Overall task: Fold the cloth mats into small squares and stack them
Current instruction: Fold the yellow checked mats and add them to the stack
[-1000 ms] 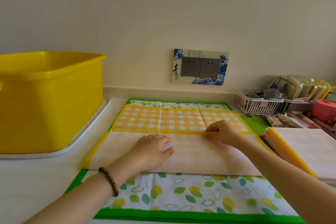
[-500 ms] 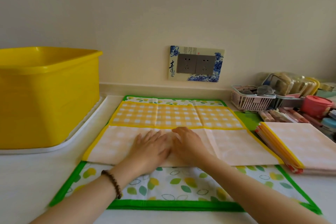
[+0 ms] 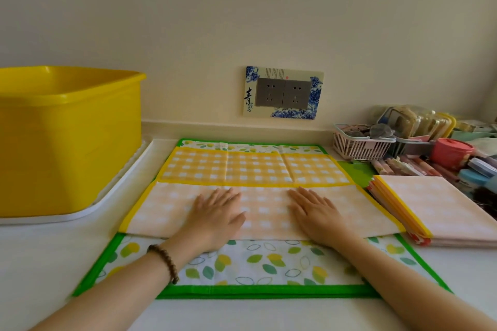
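Nearest you, the green-edged leaf mat (image 3: 255,263) lies flat on the counter, with the yellow checked mat (image 3: 252,166) on top of it. Your left hand (image 3: 215,219) and right hand (image 3: 317,213), side by side at the flap's middle half a second ago, now rest apart with fingers straight, pressing the folded near flap and gripping nothing. I judge you are smoothing the first fold. The mat's long axis runs left to right, crease towards you. Farther right sits the stack of folded mats (image 3: 443,207).
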A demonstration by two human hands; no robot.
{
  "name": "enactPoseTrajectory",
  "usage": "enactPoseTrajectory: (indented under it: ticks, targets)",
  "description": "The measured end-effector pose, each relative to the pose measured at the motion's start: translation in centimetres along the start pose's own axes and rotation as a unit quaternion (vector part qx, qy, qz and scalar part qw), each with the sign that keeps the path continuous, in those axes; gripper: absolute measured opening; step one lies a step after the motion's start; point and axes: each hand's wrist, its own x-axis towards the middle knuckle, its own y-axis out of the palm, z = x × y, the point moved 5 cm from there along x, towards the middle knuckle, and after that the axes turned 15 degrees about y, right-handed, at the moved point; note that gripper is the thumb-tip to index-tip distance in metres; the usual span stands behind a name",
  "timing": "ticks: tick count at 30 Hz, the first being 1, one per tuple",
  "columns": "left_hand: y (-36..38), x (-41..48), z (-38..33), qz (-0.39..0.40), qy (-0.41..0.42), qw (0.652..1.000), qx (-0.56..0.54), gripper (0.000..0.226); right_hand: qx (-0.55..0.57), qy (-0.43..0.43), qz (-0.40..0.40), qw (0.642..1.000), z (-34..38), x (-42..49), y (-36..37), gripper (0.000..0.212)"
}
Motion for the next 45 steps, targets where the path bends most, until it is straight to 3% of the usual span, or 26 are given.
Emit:
enactPoseTrajectory:
  ticks: [6,10,14,17,23,27,34,45]
  targets:
    - [0.0,0.0,0.0,0.003,0.004,1.0,0.004,0.062,-0.033,0.079,0.018,0.996,-8.2,0.2,-2.2,0.053]
    - [-0.1,-0.1,-0.2,0.008,0.005,1.0,0.012,0.064,-0.044,0.083,0.026,0.995,-9.0,0.5,-2.4,0.054]
    - [0.0,-0.1,-0.2,0.023,0.007,1.0,-0.008,0.095,-0.01,0.089,0.029,0.996,-7.7,0.5,-2.8,0.053]
    - [0.1,-0.1,-0.1,0.027,0.019,0.999,-0.023,0.124,0.0,0.037,0.018,0.999,-3.5,-0.3,-2.8,0.053]
    - [0.2,0.0,-0.2,0.031,0.018,0.999,-0.017,0.134,0.017,-0.107,0.042,0.993,4.0,-3.1,-0.4,0.053]
    - [0.2,0.1,-0.1,0.026,0.016,0.999,-0.017,0.132,-0.001,-0.111,0.032,0.993,4.2,-3.5,0.3,0.056]
    - [-0.1,-0.9,0.5,0.038,0.038,0.998,-0.016,0.108,-0.02,-0.109,0.042,0.993,4.0,-3.5,0.4,0.059]
    - [-1.2,-6.4,7.1,0.023,-0.012,0.999,-0.018,0.107,-0.014,-0.125,0.034,0.991,3.9,-3.2,0.5,0.094]
